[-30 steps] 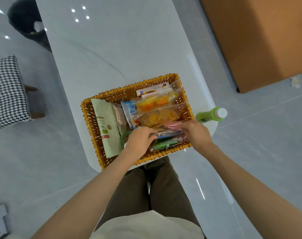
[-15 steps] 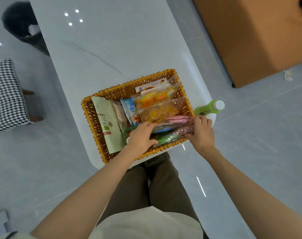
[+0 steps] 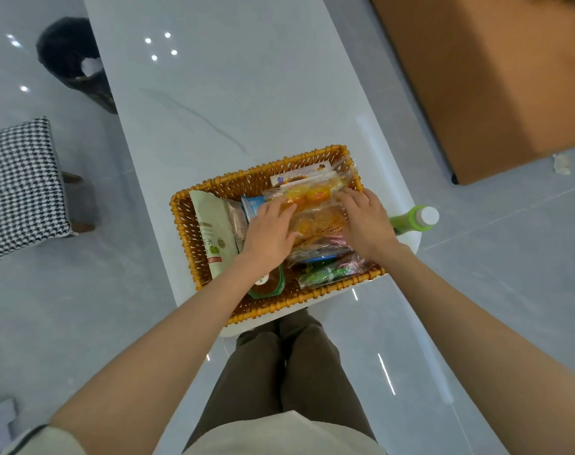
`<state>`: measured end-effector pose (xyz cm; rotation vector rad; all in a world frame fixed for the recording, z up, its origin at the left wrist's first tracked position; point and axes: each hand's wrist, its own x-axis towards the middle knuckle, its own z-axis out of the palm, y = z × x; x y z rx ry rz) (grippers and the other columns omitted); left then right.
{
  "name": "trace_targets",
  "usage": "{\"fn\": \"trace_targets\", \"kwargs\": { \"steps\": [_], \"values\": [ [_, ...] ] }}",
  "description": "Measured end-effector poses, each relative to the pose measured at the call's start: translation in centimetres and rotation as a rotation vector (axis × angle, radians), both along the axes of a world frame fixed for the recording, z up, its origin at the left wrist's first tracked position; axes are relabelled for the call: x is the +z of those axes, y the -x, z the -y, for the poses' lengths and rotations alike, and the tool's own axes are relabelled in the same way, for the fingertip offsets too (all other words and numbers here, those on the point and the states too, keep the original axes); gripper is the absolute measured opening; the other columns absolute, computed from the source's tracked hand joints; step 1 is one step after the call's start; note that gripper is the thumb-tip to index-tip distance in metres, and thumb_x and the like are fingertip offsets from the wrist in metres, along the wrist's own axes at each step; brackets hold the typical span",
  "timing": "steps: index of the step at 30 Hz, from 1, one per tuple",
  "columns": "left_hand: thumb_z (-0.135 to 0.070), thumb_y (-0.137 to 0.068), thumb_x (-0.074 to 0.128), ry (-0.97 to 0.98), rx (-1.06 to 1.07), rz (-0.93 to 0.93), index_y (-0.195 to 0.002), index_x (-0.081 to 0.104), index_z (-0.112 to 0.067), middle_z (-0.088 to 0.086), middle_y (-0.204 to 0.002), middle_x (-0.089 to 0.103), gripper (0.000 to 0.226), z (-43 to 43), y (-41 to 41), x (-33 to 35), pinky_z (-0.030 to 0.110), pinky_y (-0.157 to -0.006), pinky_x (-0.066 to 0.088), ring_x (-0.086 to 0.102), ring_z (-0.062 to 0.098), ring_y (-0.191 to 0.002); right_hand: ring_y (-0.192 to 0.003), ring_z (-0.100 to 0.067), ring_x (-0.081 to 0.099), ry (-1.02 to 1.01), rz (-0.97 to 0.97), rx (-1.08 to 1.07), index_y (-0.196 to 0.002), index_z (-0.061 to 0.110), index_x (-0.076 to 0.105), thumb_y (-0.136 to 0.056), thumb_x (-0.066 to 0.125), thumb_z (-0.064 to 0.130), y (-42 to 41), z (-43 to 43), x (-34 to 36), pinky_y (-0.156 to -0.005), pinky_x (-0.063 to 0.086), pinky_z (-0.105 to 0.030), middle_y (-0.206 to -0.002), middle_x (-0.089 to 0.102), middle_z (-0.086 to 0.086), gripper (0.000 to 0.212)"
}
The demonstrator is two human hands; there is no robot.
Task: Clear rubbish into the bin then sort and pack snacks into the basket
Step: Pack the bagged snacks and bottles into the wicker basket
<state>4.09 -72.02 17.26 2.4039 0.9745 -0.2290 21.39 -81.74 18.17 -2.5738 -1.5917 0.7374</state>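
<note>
A woven basket (image 3: 194, 257) sits at the near end of the white table (image 3: 246, 93), packed with snacks. My left hand (image 3: 269, 228) and my right hand (image 3: 364, 221) lie over the clear packs of orange jelly cups (image 3: 312, 208), fingers spread and pressing on them from either side. A pale green pouch (image 3: 214, 234) stands along the basket's left side. Clear bags of green and pink sweets (image 3: 328, 270) fill the near right corner. A white snack box (image 3: 299, 174) lies against the far wall. A black bin (image 3: 72, 64) stands on the floor left of the table.
A green bottle with a white cap (image 3: 414, 220) stands at the table's right edge beside the basket. A houndstooth stool (image 3: 20, 182) is on the left, a large brown box (image 3: 489, 77) on the right. My legs are under the table's near edge.
Both hands have moved from the sweet bags at the basket's near right corner up onto the orange jelly packs in the middle.
</note>
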Motion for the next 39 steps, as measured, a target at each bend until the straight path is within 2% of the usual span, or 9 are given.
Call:
{"fn": "trace_targets", "kwargs": {
  "steps": [3, 8, 14, 18, 22, 25, 29, 35, 39],
  "values": [
    [-0.035, -0.095, 0.052, -0.034, -0.009, -0.081, -0.146, 0.035, -0.016, 0.01, -0.149, 0.022, 0.056, 0.6, -0.7, -0.5, 0.043, -0.112, 0.032, 0.019, 0.029, -0.139, -0.145, -0.036, 0.008, 0.187, 0.026, 0.092, -0.152, 0.024, 0.018, -0.091, 0.051, 0.012, -0.4, -0.3, -1.2, -0.119, 0.007, -0.054, -0.155, 0.027, -0.006, 0.07],
    [-0.032, -0.097, 0.048, 0.024, 0.022, -0.107, -0.128, 0.055, -0.016, 0.009, -0.129, 0.031, 0.036, 2.3, -0.6, -1.3, 0.036, -0.103, 0.035, 0.028, 0.025, -0.124, -0.142, -0.032, 0.019, 0.249, 0.06, 0.119, -0.143, 0.017, 0.037, -0.098, 0.04, 0.019, -0.4, 3.1, -2.4, -0.117, 0.009, -0.054, -0.15, 0.035, -0.005, 0.046],
    [-0.017, -0.095, 0.051, -0.049, 0.222, 0.15, -0.131, 0.054, -0.017, 0.005, -0.125, 0.044, 0.036, 2.1, -0.5, 0.2, 0.03, -0.101, 0.035, 0.036, 0.019, -0.121, -0.132, -0.035, 0.036, -0.188, -0.006, 0.024, -0.133, 0.011, 0.052, -0.085, 0.054, 0.002, -0.7, 3.9, -1.6, -0.112, 0.028, -0.051, -0.141, 0.047, -0.012, 0.048],
    [-0.014, -0.094, 0.05, -0.178, 0.262, 0.15, -0.141, 0.045, -0.018, 0.005, -0.147, 0.037, 0.047, 0.5, -1.3, 1.4, 0.043, -0.112, 0.029, 0.026, 0.027, -0.136, -0.143, -0.035, 0.02, -0.276, 0.003, 0.063, -0.141, 0.011, 0.043, -0.088, 0.05, 0.0, -1.3, -0.7, 0.5, -0.118, 0.019, -0.051, -0.154, 0.032, -0.011, 0.054],
    [-0.028, -0.1, 0.04, 0.02, 0.15, -0.127, -0.152, 0.021, -0.023, -0.002, -0.159, 0.018, 0.056, -0.9, -1.5, 0.9, 0.049, -0.118, 0.006, 0.003, 0.029, -0.148, -0.149, -0.029, -0.005, 0.016, -0.001, 0.189, -0.151, 0.022, 0.024, -0.098, 0.043, 0.018, -1.9, -4.3, 0.8, -0.118, -0.002, -0.049, -0.161, 0.011, -0.004, 0.057],
    [-0.026, -0.1, 0.04, 0.089, 0.072, -0.135, -0.151, 0.024, -0.022, 0.001, -0.157, 0.026, 0.054, -0.8, -1.0, 0.5, 0.046, -0.12, 0.015, 0.015, 0.025, -0.147, -0.149, -0.028, -0.004, 0.168, -0.01, 0.213, -0.15, 0.023, 0.023, -0.098, 0.043, 0.036, -1.9, -3.3, -0.2, -0.117, -0.003, -0.052, -0.16, 0.016, -0.003, 0.057],
    [-0.019, -0.099, 0.042, 0.171, 0.065, -0.055, -0.147, 0.035, -0.017, 0.003, -0.151, 0.036, 0.048, 0.2, -0.6, 0.6, 0.036, -0.114, 0.029, 0.032, 0.02, -0.139, -0.149, -0.025, -0.002, 0.23, 0.015, 0.201, -0.151, 0.023, 0.02, -0.092, 0.053, 0.018, -1.7, -0.9, -0.7, -0.115, -0.003, -0.059, -0.16, 0.016, 0.0, 0.068],
    [-0.025, -0.103, 0.036, 0.168, 0.191, 0.068, -0.142, 0.044, -0.014, 0.006, -0.141, 0.047, 0.041, -1.6, -2.0, 0.9, 0.034, -0.107, 0.036, 0.045, 0.02, -0.128, -0.147, -0.021, 0.015, 0.006, 0.011, 0.133, -0.145, 0.023, 0.037, -0.094, 0.042, 0.008, -2.0, -2.8, 0.4, -0.117, -0.008, -0.053, -0.152, 0.038, 0.0, 0.053],
    [-0.028, -0.105, 0.026, 0.214, 0.209, 0.034, -0.136, 0.05, -0.009, 0.011, -0.133, 0.056, 0.043, -4.5, -4.0, 0.1, 0.036, -0.104, 0.041, 0.052, 0.022, -0.121, -0.14, -0.019, 0.032, 0.006, -0.019, 0.141, -0.141, 0.018, 0.045, -0.097, 0.038, 0.007, -3.4, -5.9, 0.5, -0.118, -0.006, -0.042, -0.145, 0.047, -0.003, 0.046]
  ]
}}
